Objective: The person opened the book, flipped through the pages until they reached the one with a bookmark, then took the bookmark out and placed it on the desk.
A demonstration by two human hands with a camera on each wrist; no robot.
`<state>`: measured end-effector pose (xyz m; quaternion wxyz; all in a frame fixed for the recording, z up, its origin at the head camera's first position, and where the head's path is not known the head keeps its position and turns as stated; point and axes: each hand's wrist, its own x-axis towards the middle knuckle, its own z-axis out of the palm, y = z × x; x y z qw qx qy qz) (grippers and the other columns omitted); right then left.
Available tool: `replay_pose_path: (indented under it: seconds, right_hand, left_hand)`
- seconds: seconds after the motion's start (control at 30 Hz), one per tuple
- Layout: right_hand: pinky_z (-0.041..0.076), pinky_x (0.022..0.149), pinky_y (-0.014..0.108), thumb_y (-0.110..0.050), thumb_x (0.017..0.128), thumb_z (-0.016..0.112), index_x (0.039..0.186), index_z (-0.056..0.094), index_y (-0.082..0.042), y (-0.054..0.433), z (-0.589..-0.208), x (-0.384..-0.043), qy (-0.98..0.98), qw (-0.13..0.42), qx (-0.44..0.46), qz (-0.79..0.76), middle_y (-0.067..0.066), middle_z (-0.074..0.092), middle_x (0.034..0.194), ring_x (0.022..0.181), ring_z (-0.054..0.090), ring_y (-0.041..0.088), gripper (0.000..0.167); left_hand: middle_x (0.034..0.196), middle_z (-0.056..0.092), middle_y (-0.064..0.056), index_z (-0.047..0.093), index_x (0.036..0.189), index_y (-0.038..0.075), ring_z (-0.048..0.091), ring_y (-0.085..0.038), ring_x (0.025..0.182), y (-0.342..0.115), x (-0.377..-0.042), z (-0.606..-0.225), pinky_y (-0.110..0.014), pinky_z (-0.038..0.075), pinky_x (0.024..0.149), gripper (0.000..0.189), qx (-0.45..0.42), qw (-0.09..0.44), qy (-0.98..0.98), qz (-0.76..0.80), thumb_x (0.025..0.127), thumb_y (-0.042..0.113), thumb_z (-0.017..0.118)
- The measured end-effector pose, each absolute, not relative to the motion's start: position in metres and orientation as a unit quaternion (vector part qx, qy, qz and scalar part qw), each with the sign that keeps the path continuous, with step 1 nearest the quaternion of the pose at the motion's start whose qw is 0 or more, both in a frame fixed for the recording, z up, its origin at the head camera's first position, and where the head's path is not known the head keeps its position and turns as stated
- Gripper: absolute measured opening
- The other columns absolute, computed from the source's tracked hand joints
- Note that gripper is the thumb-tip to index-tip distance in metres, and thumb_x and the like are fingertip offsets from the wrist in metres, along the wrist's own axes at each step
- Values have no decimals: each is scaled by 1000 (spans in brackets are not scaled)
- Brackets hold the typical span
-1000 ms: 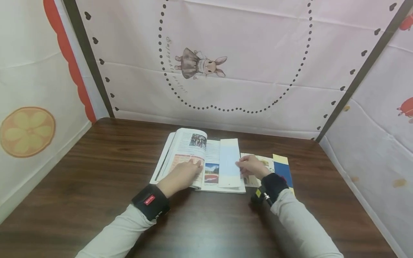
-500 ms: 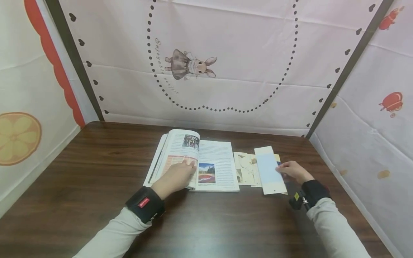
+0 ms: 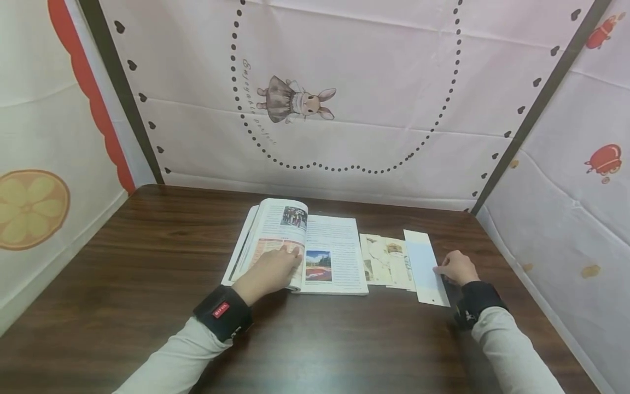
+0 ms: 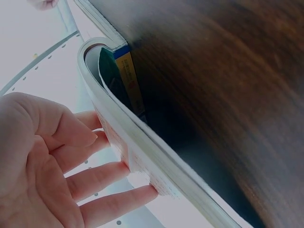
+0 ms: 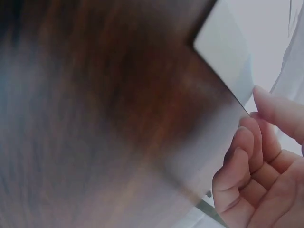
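An open book [image 3: 339,241] lies on the dark wooden table, its left-hand pages bulging upward. My left hand [image 3: 269,272] rests on those pages near the fold; in the left wrist view its extended fingertips touch the printed page [image 4: 126,142]. To the right of the book, my right hand [image 3: 458,268] pinches the right edge of a long bookmark [image 3: 425,268], pale blue with cream ends and a small hole at the near end. The right wrist view shows thumb and forefinger on the bookmark [image 5: 225,52], the other fingers curled. Cream illustrated bookmarks [image 3: 378,260] lie side by side, overlapping, between book and held bookmark.
The brown table [image 3: 315,345] extends in front of the book and to both sides. A pink fabric wall [image 3: 394,98] with a rabbit print stands behind it. Printed fabric walls also close off the left [image 3: 29,131] and right [image 3: 566,219].
My right hand has carried the pale blue bookmark from over the book's right page to the right end of the row, covering the blue-and-yellow bookmark. My left hand has stayed on the page.
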<state>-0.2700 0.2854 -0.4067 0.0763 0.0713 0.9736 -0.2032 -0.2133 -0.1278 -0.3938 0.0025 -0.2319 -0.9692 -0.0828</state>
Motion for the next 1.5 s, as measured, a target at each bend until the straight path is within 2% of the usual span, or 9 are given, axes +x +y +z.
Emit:
replay_pose_path:
  seconds: [0.23,0.37,0.57,0.7,0.8,0.87,1.03,1.17,1.5]
  right_hand:
    - [40,52,28,-6,84,63,84,61,8,270,-400,-272,984,45,20,-170,14,61,69,59,54,20,14]
    - [43,55,30,-6,84,61,87,62,5,242,-396,-268,983,10,-73,-166,16,64,77,65,57,22,11]
    - [52,69,35,-10,85,64,94,67,-1,182,-392,-258,957,10,-243,-160,8,68,86,78,64,20,12]
    - [52,83,39,-15,87,65,107,66,-2,149,-391,-252,941,42,-305,-139,10,69,101,94,65,23,24]
    - [48,95,42,-22,85,68,120,60,1,133,-392,-248,939,78,-313,-123,15,65,116,108,62,28,42]
    - [46,98,42,-28,82,72,126,55,2,126,-393,-246,942,99,-304,-103,17,62,123,112,61,29,56]
    - [41,104,42,-41,72,79,134,48,4,116,-393,-243,946,129,-291,-62,20,53,135,121,55,32,81]
    - [37,108,44,-38,72,80,136,45,4,115,-394,-244,942,140,-298,-60,21,47,140,129,47,34,84]
    - [33,111,43,-35,80,73,142,38,2,132,-399,-247,929,166,-315,-99,19,38,147,138,36,30,80]
  left_hand:
    - [134,54,-19,58,126,1,51,-41,122,-126,-213,-393,-50,46,95,36,-226,5,-971,-81,93,15,53]
    - [135,53,-20,58,126,0,50,-42,123,-125,-212,-393,-51,46,95,36,-227,5,-970,-88,94,14,52]
    - [135,53,-20,58,126,1,51,-42,122,-125,-212,-393,-51,46,95,35,-225,4,-970,-89,94,14,52]
    - [134,53,-20,58,126,1,52,-41,120,-126,-213,-394,-50,47,94,36,-220,4,-971,-92,94,16,53]
    - [134,54,-20,59,125,1,52,-41,121,-125,-213,-395,-50,47,94,35,-221,8,-971,-90,94,16,53]
    - [134,54,-20,59,125,1,51,-41,122,-125,-213,-395,-50,46,95,35,-225,10,-970,-87,94,16,52]
    - [132,55,-21,60,122,0,51,-43,122,-126,-211,-394,-52,45,95,33,-226,12,-969,-96,93,14,53]
    - [131,56,-22,61,121,0,52,-43,121,-126,-211,-393,-52,46,94,32,-225,14,-969,-101,93,13,54]
    - [128,58,-22,63,119,-1,56,-42,116,-123,-213,-394,-49,50,89,31,-221,23,-970,-98,91,12,55]
